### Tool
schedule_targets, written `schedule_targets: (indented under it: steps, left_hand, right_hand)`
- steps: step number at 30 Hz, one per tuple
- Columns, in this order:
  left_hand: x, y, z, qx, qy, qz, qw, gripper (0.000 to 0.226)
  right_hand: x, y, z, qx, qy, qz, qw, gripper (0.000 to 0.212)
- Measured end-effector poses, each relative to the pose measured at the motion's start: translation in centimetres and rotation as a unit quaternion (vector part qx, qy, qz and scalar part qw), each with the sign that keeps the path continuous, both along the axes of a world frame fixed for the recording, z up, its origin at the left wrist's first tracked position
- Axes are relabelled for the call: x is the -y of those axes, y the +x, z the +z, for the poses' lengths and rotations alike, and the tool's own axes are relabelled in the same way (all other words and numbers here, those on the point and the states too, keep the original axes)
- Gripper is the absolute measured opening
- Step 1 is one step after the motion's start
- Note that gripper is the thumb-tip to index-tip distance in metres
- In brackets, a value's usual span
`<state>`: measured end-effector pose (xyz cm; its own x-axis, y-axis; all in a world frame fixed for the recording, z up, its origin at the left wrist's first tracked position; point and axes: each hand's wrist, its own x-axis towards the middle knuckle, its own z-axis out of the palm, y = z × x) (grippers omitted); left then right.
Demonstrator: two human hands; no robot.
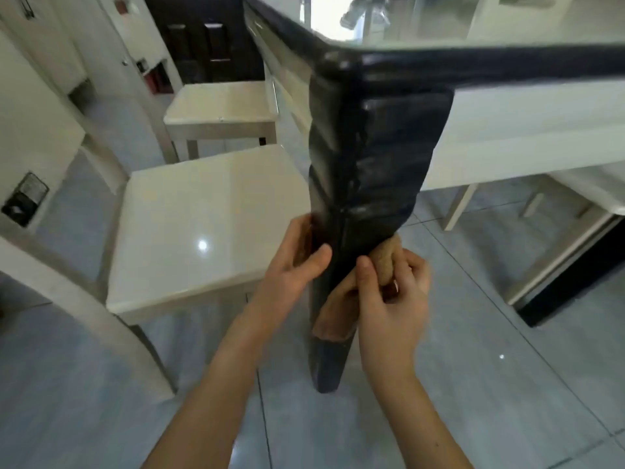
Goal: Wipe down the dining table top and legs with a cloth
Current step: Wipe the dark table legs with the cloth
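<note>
Low, left hand point(297, 265) on table leg point(368, 157) edge, right hand point(392, 299) (with cloth point(384, 262)).

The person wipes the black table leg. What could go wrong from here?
1. The right hand holds the brown cloth bunched up, so it may miss parts of the table leg, which the left hand grips.
2. The table corner juts close above; rising could bump it.

Table leg point(358, 184), left side: tight. The near chair seat point(203, 225) has its corner just beside the leg, and my left hand point(291, 265) fills that gap. Right side: my right hand point(389, 299) and the cloth point(385, 265) sit against the leg, and I see open floor point(473, 333) beyond. The white apron point(524, 137) blocks overhead.
</note>
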<state>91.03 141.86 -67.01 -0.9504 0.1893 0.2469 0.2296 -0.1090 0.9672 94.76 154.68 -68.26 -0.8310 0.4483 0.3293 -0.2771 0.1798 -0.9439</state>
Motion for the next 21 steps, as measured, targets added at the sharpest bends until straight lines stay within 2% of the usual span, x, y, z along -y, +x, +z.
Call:
schedule_targets:
  steps: [5, 9, 13, 17, 19, 21]
  left_hand:
    - [-0.1, 2.9, 4.6, 0.111, -0.09, 0.075, 0.987, 0.052]
    - [-0.5, 8.0, 11.0, 0.209, -0.154, 0.117, 0.959, 0.029]
    - [-0.2, 15.2, 23.0, 0.214, -0.215, 0.126, 0.945, 0.012]
    - [0.5, 22.5, 36.9, 0.199, -0.259, 0.135, 0.935, 0.013]
    - [0.6, 26.0, 42.3, 0.195, -0.258, 0.132, 0.937, 0.013]
    - [1.1, 29.0, 45.1, 0.192, -0.269, 0.122, 0.936, 0.012]
  right_hand:
    - [-3.1, 3.0, 6.1, 0.167, -0.018, 0.106, 0.98, 0.017]
    - [-6.3, 7.3, 14.2, 0.238, 0.003, 0.138, 0.961, 0.011]
    - [-9.3, 12.4, 26.1, 0.257, 0.028, 0.156, 0.953, 0.022]
    - [-12.1, 18.3, 38.7, 0.255, 0.065, 0.165, 0.95, 0.027]
    - [-13.4, 21.4, 43.0, 0.26, 0.071, 0.164, 0.949, 0.028]
    - [-14.5, 24.5, 45.4, 0.263, 0.07, 0.15, 0.95, 0.031]
